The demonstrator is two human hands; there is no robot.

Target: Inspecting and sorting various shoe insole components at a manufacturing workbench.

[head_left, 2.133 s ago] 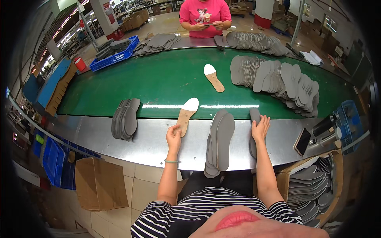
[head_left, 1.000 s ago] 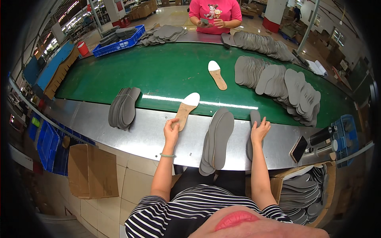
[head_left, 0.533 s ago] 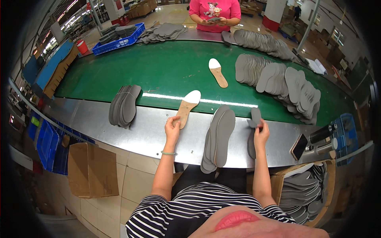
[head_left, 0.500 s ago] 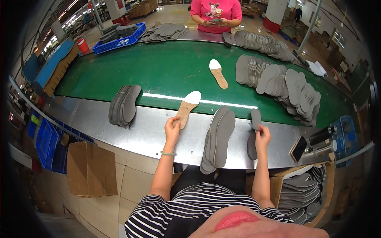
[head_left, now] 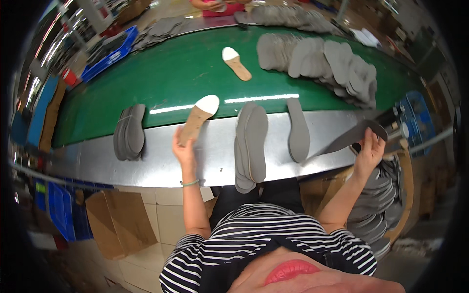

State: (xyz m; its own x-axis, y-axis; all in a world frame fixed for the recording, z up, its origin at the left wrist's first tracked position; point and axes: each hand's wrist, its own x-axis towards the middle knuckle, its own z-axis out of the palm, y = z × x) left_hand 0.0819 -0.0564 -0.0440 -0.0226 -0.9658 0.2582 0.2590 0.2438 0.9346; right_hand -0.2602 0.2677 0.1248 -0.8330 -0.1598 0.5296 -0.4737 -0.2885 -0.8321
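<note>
My left hand point(head_left: 184, 149) is closed on the heel end of a tan insole point(head_left: 195, 122) with a white toe, which tilts over the metal table edge by the green belt. Out to the right, my right hand point(head_left: 370, 152) grips one end of a dark grey insole point(head_left: 352, 137), slightly blurred. Between my hands a small overlapping pile of grey insoles point(head_left: 257, 141) lies on the metal, and a single grey insole point(head_left: 299, 133) rests to its right. A second tan and white insole point(head_left: 238, 67) lies on the belt.
A banded bundle of grey insoles point(head_left: 130, 132) stands at left. Long rows of grey insoles point(head_left: 308, 56) cover the belt's far right. A carton of grey insoles point(head_left: 373, 205) is below my right arm. Across the belt, another person's hands point(head_left: 213, 6) hold something.
My right hand has moved right with a grey insole, leaving one grey insole lying on the metal. My left hand still holds the tan insole. The whole view has shifted.
</note>
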